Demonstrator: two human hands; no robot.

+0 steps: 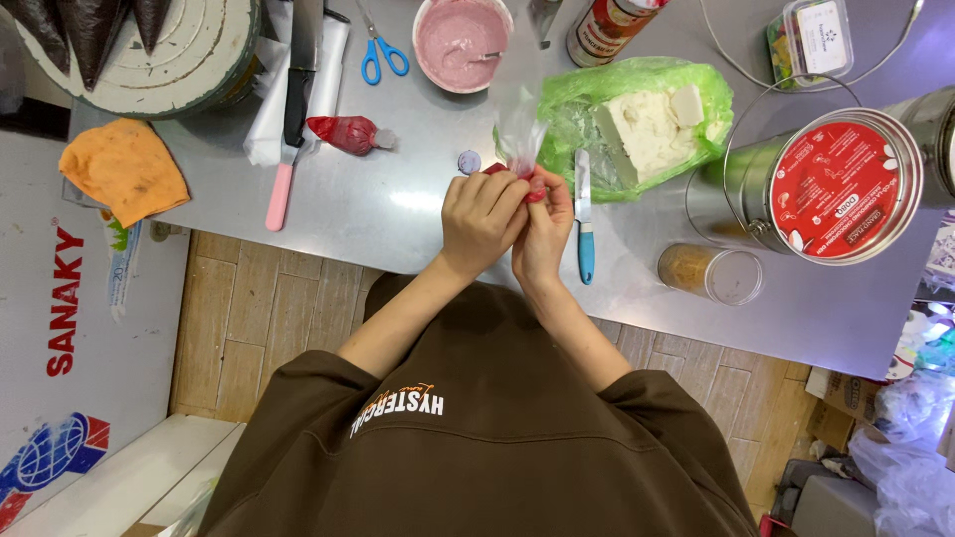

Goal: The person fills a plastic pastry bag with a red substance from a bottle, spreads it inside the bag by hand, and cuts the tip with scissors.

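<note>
— What do the hands hold?

— A small clear bag [521, 139] with red stuff at the bottom. It is over the near part of the grey table [398, 204], right in the middle. The clear top of the bag sticks up above the hands.

— How do the fingers sit?

— The left hand [480, 219] is curled tight around the red end of the bag. The right hand [545, 231] is pressed against it, and its fingers [542, 189] pinch the bag too. Both hands are closed on it and touch each other.

— What is close by?

— A knife with a blue handle [584, 224] lies just to the right of the hands. Behind it is a green plastic bag [637, 85] with a white block [647, 129] on it. A tiny round cap [469, 160] sits just by the left hand.

— And farther away?

— Another little bag with red stuff [348, 132] lies to the left, tied shut. Near it is a long knife with a pink handle [288, 129]. Blue scissors [381, 52] and a bowl of pink cream [461, 42] are at the back. An orange cloth [123, 169] is at the far left. On the right stand a big tin with a red lid [846, 184] and a jar on its side [708, 272].
</note>
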